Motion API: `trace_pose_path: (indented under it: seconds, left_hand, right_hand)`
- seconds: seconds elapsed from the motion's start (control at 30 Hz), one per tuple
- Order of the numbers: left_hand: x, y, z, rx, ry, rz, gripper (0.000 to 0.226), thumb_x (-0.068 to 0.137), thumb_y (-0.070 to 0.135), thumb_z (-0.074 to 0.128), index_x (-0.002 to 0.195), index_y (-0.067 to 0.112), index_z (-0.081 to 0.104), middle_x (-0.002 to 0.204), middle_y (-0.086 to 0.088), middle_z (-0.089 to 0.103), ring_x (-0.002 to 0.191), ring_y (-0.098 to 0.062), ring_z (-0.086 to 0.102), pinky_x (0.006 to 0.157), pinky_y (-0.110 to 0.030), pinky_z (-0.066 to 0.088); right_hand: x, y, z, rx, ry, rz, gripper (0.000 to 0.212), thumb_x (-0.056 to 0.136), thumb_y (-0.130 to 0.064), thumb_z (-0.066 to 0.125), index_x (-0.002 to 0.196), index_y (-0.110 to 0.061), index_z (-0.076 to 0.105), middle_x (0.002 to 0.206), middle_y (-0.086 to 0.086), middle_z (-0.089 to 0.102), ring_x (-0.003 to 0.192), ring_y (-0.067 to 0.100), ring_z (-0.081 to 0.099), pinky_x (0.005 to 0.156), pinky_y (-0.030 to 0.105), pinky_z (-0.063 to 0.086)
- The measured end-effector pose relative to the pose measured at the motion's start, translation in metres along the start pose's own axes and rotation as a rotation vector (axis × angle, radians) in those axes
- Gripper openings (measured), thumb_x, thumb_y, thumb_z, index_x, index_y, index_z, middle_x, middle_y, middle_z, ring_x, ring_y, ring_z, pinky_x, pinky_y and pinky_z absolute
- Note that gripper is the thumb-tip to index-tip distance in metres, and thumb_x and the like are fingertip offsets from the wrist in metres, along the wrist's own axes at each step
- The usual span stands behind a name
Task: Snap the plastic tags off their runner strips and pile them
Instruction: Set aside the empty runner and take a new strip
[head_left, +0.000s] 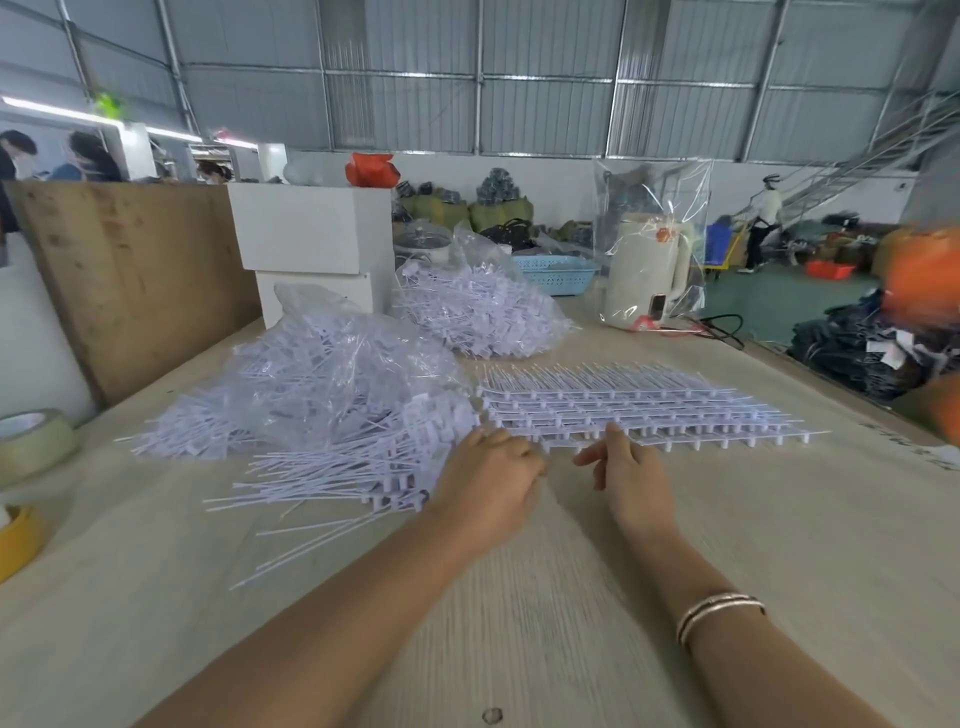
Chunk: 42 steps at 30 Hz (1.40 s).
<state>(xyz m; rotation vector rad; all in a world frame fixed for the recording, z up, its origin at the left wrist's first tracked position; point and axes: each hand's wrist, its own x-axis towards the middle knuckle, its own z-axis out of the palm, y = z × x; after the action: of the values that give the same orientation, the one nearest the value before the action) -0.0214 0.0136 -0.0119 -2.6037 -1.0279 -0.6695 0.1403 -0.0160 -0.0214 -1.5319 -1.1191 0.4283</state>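
Observation:
A flat stack of white tag strips (639, 410) still on their runners lies across the middle of the table. A loose pile of white tags (332, 478) spreads to its left. My left hand (488, 478) sits at the stack's near left corner, fingers curled at the strip's end; whether it holds the strip is blurred. My right hand (623, 473) rests at the stack's near edge, fingers loosely spread and touching the front strip.
Two clear bags of tags (332, 374) (483, 312) lie behind the pile. A white box (311, 228), a blue basket (558, 273) and a bagged white kettle (647, 270) stand at the back. Tape rolls (31, 441) (18, 540) sit at the left edge.

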Motion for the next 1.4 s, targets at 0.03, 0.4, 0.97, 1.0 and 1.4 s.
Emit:
trace_pose_path:
  seconds: [0.03, 0.4, 0.97, 1.0, 1.4]
  left_hand:
    - [0.010, 0.005, 0.006, 0.048, -0.018, -0.031, 0.031, 0.091, 0.015, 0.045, 0.119, 0.019, 0.061, 0.117, 0.003, 0.062, 0.111, -0.018, 0.051, 0.095, -0.033, 0.032]
    - [0.073, 0.003, 0.049, 0.221, -0.169, -0.274, 0.034, 0.087, 0.007, 0.054, 0.120, 0.015, 0.050, 0.121, -0.005, 0.053, 0.114, -0.024, 0.050, 0.093, -0.038, 0.039]
    - [0.072, -0.007, 0.012, 0.081, -0.040, -0.126, 0.044, 0.079, -0.009, 0.047, 0.119, 0.008, 0.044, 0.091, -0.008, 0.064, 0.069, -0.023, 0.055, 0.059, -0.031, 0.034]
    - [0.067, -0.006, 0.013, 0.064, -0.070, -0.097, 0.041, 0.082, -0.008, 0.046, 0.119, 0.009, 0.044, 0.091, -0.007, 0.064, 0.070, -0.023, 0.057, 0.056, -0.032, 0.036]
    - [0.059, -0.014, 0.021, -0.520, -0.204, -0.352, 0.040, 0.100, 0.044, 0.029, 0.099, 0.017, 0.058, 0.084, -0.001, 0.064, 0.073, -0.016, 0.060, 0.068, -0.031, 0.044]
  right_hand:
    - [0.000, 0.000, -0.001, 0.010, 0.013, -0.005, 0.057, 0.102, -0.036, 0.028, 0.066, -0.015, 0.067, 0.049, -0.004, 0.052, 0.044, 0.002, 0.050, 0.048, 0.017, 0.035]
    - [0.006, 0.004, 0.003, 0.008, 0.002, 0.032, 0.058, 0.101, -0.040, 0.027, 0.062, -0.023, 0.065, 0.048, -0.006, 0.054, 0.054, 0.007, 0.054, 0.060, 0.028, 0.039]
    - [0.018, 0.006, 0.003, 0.249, 0.013, 0.254, 0.040, 0.100, -0.040, 0.031, 0.102, -0.017, 0.064, 0.089, -0.001, 0.067, 0.081, 0.014, 0.062, 0.077, 0.032, 0.045]
    - [0.021, 0.004, 0.002, 0.292, -0.009, 0.314, 0.038, 0.099, -0.041, 0.035, 0.102, -0.015, 0.063, 0.090, 0.002, 0.068, 0.080, 0.016, 0.063, 0.080, 0.034, 0.047]
    - [0.047, -0.012, -0.009, 0.407, 0.093, 0.513, 0.023, 0.088, -0.011, 0.054, 0.066, -0.006, 0.058, 0.051, 0.006, 0.060, 0.037, 0.015, 0.054, 0.043, 0.024, 0.050]
